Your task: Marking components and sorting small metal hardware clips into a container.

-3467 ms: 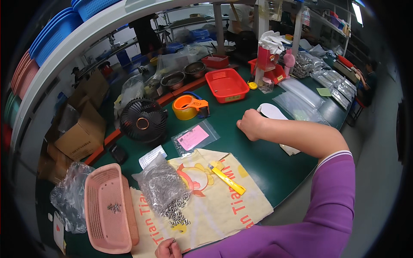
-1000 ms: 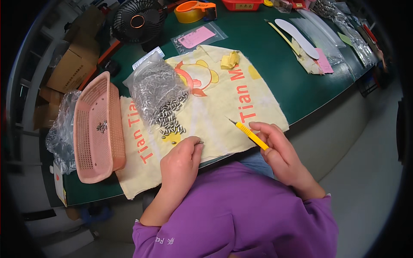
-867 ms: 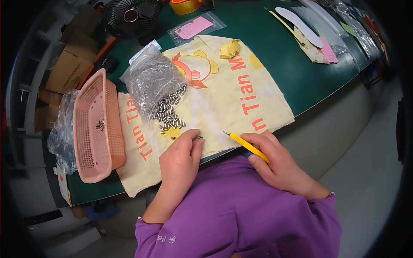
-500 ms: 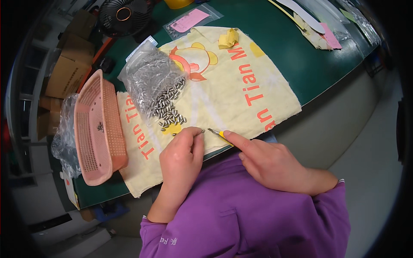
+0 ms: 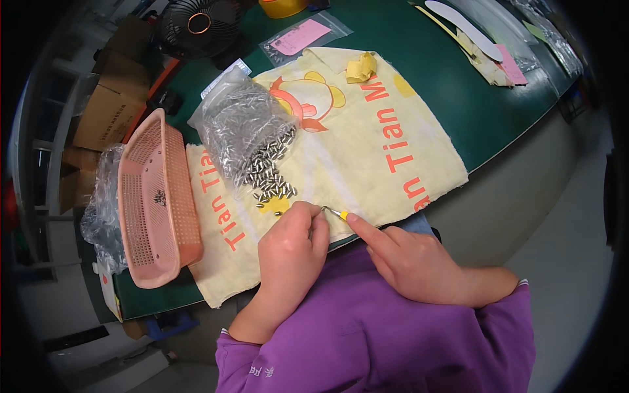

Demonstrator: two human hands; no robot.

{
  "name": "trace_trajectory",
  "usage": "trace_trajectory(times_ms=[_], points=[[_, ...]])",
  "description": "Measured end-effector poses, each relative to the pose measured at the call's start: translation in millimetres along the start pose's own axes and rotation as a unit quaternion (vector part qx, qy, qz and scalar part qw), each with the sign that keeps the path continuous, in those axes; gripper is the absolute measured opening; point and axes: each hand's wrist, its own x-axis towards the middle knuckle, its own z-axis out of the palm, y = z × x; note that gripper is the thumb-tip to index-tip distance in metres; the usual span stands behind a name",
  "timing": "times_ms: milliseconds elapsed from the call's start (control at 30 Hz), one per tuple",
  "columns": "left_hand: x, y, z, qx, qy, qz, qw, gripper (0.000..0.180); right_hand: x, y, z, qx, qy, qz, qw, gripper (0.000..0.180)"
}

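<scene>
My left hand (image 5: 291, 245) is closed in a pinch at the near edge of a cream cloth (image 5: 429, 141), a small shiny metal piece (image 5: 323, 209) showing at its fingertips. From the other side, my right hand (image 5: 419, 262) grips a slim yellow-handled tool (image 5: 343, 215), index finger stretched along it. Its thin, seemingly curved metal tip meets the small piece; the exact contact is too small to make out. Beyond my left hand, many small bullet-shaped metal pieces (image 5: 272, 173) spill from a clear plastic bag (image 5: 236, 124) onto the cloth.
A pink perforated basket (image 5: 190, 223) stands at the left with a few metal pieces inside. Crumpled yellow paper (image 5: 361, 68) lies on the cloth's far edge. Behind are a black fan (image 5: 199, 23) and a zip bag with a pink slip (image 5: 300, 37) on the green table (image 5: 386, 33).
The tool's tip has come across to the small piece, closing the gap between them. Both hands keep their grips. The whole view has shifted slightly.
</scene>
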Motion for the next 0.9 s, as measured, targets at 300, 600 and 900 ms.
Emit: trace_trajectory(times_ms=[300,600,900], points=[[-2,1,-2,0.02,0.004,0.027,0.999,0.01,3,-5,-13,0.024,-0.044,0.003,0.999,0.058],[2,-2,-2,-0.004,-0.021,0.018,1.0,0.008,10,1,-12,0.027,-0.04,-0.008,0.999,0.057],[-2,0,-3,-0.003,-0.017,0.025,1.0,0.007,16,-12,-31,-0.013,-0.102,-0.002,0.995,0.057]])
